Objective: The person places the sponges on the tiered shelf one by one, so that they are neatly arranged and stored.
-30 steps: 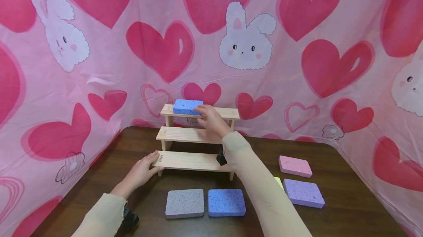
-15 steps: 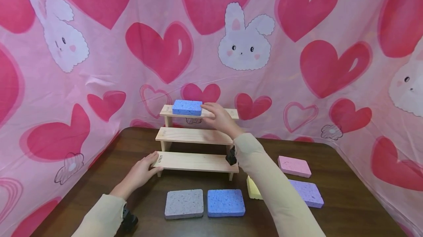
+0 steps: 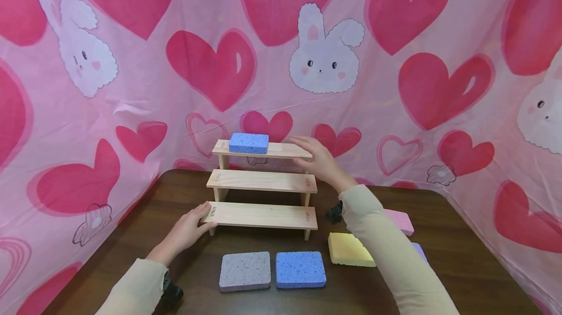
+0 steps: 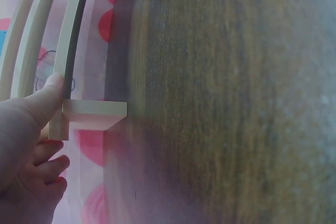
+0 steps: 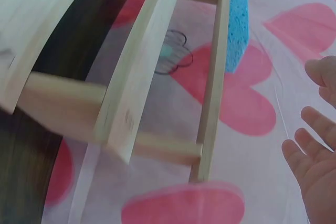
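A three-step wooden stand point(image 3: 263, 214) stands on the table. On the left part of its top step lies a blue sponge point(image 3: 248, 143), also visible in the right wrist view. My left hand point(image 3: 186, 229) holds the left end of the lowest step, thumb along the front edge and fingers at the end. My right hand point(image 3: 322, 161) is by the right end of the top step, apart from the sponge, its fingers spread and holding nothing. In front of the stand lie a grey sponge point(image 3: 245, 271) and a second blue sponge point(image 3: 300, 269).
Right of the stand are a yellow sponge point(image 3: 349, 250), a pink sponge point(image 3: 400, 221) and a purple sponge point(image 3: 420, 250), partly covered by my right forearm. Behind the dark wooden table point(image 3: 465, 261) hangs a pink cloth point(image 3: 272, 93) with hearts and rabbits.
My right hand has left the blue sponge on the top step and moved right. More of the yellow sponge shows; the forearm now covers more of the purple one. My left hand has stayed put.
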The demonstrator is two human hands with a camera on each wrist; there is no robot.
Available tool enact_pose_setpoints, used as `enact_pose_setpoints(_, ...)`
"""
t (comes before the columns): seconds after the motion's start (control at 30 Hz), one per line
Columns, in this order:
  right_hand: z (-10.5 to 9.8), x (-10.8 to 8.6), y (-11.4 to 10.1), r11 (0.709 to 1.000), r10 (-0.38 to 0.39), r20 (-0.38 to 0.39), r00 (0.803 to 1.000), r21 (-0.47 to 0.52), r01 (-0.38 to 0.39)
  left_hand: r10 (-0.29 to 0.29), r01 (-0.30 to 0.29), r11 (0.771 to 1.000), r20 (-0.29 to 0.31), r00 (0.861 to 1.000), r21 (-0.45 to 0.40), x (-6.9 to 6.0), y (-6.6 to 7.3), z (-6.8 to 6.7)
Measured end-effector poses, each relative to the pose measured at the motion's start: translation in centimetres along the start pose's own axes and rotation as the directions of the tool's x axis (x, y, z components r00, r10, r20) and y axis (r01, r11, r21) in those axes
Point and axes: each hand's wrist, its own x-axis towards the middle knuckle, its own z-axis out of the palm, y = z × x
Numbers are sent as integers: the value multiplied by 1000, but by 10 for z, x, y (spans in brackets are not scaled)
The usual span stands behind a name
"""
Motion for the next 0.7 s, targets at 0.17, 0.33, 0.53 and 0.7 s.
enact_pose_setpoints(0.17, -14, -13, 6, 1000, -25, -24, 999, -2, 25, -4, 4, 1000, 1, 1000, 1, 0, 0, -1)
enact_pose_setpoints(0.33, -23, -24, 11, 998, -53, -62, 997, -35, 51, -12, 12, 1000, 11, 1000, -5, -1, 0, -1)
enact_pose_setpoints(0.53, -32, -40, 17, 998, -45, -75, 996, -36, 42, -7, 7, 1000, 9, 1000, -4, -1, 0, -1)
enact_pose_setpoints(0.7, -39, -54, 23, 999, -11, -76, 997, -33, 9, -7, 7, 1000, 5, 1000, -4, 0, 0, -1)
